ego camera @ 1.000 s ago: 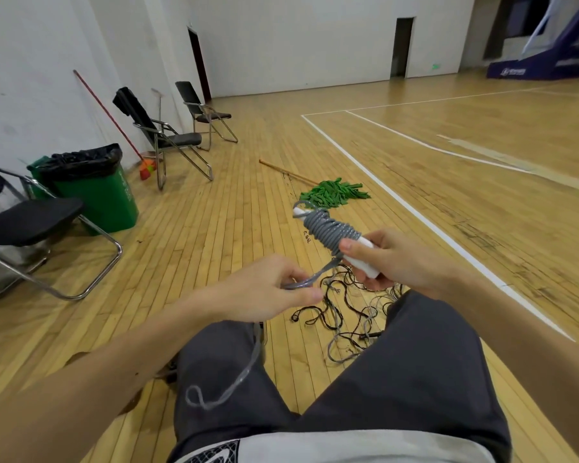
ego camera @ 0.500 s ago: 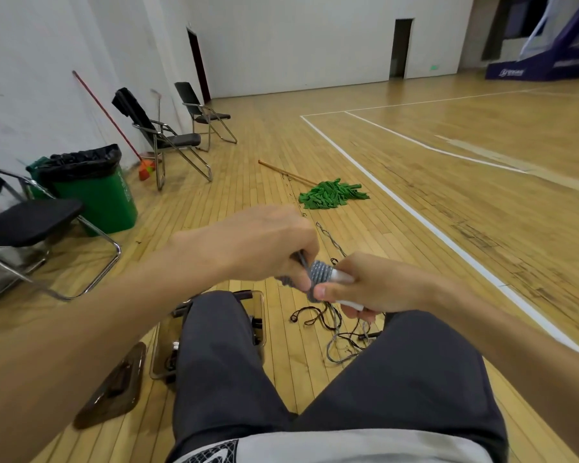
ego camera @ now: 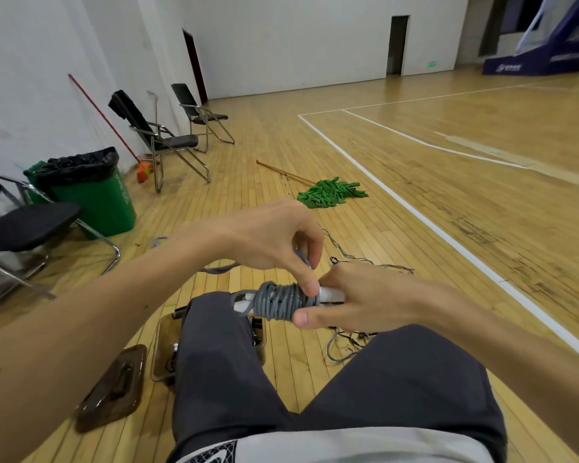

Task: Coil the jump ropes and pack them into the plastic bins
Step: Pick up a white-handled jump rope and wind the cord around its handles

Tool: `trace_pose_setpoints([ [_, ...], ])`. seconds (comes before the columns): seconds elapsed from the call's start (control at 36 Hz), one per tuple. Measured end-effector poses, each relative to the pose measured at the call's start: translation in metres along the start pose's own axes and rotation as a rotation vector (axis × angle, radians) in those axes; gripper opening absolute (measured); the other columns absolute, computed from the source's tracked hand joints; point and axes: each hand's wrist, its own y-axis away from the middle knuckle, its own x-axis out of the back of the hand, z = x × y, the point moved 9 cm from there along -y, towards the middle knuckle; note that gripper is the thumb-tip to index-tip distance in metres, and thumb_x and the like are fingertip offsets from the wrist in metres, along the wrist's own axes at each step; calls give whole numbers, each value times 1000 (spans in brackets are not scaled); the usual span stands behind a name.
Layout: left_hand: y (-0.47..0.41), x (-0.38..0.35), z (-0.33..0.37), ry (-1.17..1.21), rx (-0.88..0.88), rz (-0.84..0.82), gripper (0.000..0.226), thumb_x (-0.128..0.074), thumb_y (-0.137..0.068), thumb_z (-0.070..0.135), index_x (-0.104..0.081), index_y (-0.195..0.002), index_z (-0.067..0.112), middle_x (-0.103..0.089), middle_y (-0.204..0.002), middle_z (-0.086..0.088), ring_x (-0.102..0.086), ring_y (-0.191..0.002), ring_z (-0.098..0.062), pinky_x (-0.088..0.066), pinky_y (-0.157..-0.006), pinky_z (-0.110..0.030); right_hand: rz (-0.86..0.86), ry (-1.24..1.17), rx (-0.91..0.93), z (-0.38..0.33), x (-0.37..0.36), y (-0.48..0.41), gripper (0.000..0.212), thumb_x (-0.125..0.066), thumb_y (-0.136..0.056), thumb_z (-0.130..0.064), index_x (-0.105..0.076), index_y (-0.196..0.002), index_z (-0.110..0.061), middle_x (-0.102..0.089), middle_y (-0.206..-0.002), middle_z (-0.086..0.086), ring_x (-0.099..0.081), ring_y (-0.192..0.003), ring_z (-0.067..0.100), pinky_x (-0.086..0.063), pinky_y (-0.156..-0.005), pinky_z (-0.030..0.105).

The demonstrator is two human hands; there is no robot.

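1. No writing here can be read. The green trash bin [ego camera: 97, 195] on your left has white characters down its side, too small to make out.
2. The blue base [ego camera: 532, 60] in the far right corner has a white logo and a line of text, both blurred. A small green sign [ego camera: 431, 64] glows beside the far doorway, and its wording is illegible.
3. The hem of your shirt shows a black-and-white print, cut off by the bottom edge.
4. Your right hand [ego camera: 358, 302] comes in from the right above your right thigh. The fingers wrap the white handles [ego camera: 331, 294] of the jump rope [ego camera: 281, 300], and the thumb presses the underside of the coil.
5. The jump rope is a tight grey coil wound round those handles, lying roughly level above your knees, with one white handle end poking out on its left.
6. Your left hand [ego camera: 274, 238] arches over the coil from the left with its wrist raised and fingers curled downward. Its fingertips pinch the grey cord at the right end of the coil, touching your right hand.
7. The plastic bin [ego camera: 163, 345] sits on the floor under your left leg, partly hidden by it. Its brown lid [ego camera: 114, 385] lies just beside it on the left.
8. Loose ropes [ego camera: 345, 342] lie tangled on the floor between your knees, beneath your hands.
9. A green mop [ego camera: 331, 193] lies on the boards beyond your hands.
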Motion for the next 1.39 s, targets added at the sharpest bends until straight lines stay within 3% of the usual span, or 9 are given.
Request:
trace_pose_setpoints([
  [0.17,7,-7,-8,339,15,-61,22,-84,-76,25,-71,-81,8,-63,-63,6,-55,-57,-6,-44,-53,-19,4,-194,35,-7,4,6,52,-58,-85,-65,-69,-84,-14,-62,-58,-2,-52,-47,7,-40,-48,18],
  [0.33,13,-14,-28,945,29,-28,29,-65,-79,46,-63,-74,18,-54,-55,2,-44,-40,-6,-35,-39,-14,-3,-356,184,-34,11,13,40,-66,-88,-56,-61,-75,-18,-58,-57,-6,-51,-48,15,-43,-49,32],
  [0.64,9,-37,-32,1070,14,59,54,-73,-55,82,-67,-58,29,-60,-52,5,-57,-44,-5,-44,-42,-16,148,-471,266,-31,26,9,36,-65,-87,-54,-68,-82,-19,-63,-61,1,-54,-46,15,-44,-45,29],
  [0.75,20,-53,-42,1319,58,115,26,-79,-75,51,-74,-73,25,-55,-89,-11,-47,-66,-13,-39,-53,-24,171,-528,262,-25,30,6,28,-65,-93,-44,-67,-79,-20,-62,-61,0,-55,-46,14,-43,-45,22],
  [0.83,29,-64,-41,1191,143,81,15,-46,-102,22,-53,-93,12,-47,-71,-2,-38,-54,-6,-33,-49,-19,217,-531,227,-15,33,3,32,-62,-92,-46,-67,-80,-17,-63,-60,-1,-56,-47,15,-43,-45,22],
  [0.89,31,-75,-49,1122,315,104,29,-34,-109,31,-50,-96,10,-44,-58,6,-34,-47,-6,-29,-43,-18,284,-531,189,-4,41,3,39,-60,-91,-47,-66,-82,-9,-62,-58,-1,-56,-46,15,-43,-45,23],
  [0.97,34,-85,-50,1116,389,103,43,-41,-97,53,-55,-89,13,-41,-56,5,-33,-46,-9,-28,-44,-19,361,-536,105,16,52,4,40,-58,-93,-45,-63,-76,-9,-62,-57,0,-55,-46,18,-43,-44,22],
  [1.19,36,-89,-37,802,384,84,39,-38,-107,39,-60,-93,10,-37,-56,3,-31,-47,-8,-28,-48,-20,400,-449,-51,53,45,-2,43,-60,-94,-50,-63,-79,-9,-62,-55,2,-53,-44,18,-42,-45,24],
  [1.39,34,-75,-23,140,294,68,30,-53,-102,36,-59,-82,14,-48,-61,6,-42,-52,-7,-36,-52,-24,352,-324,-119,58,33,-11,42,-60,-93,-56,-64,-77,-17,-64,-55,-1,-54,-42,14,-42,-45,22],
])
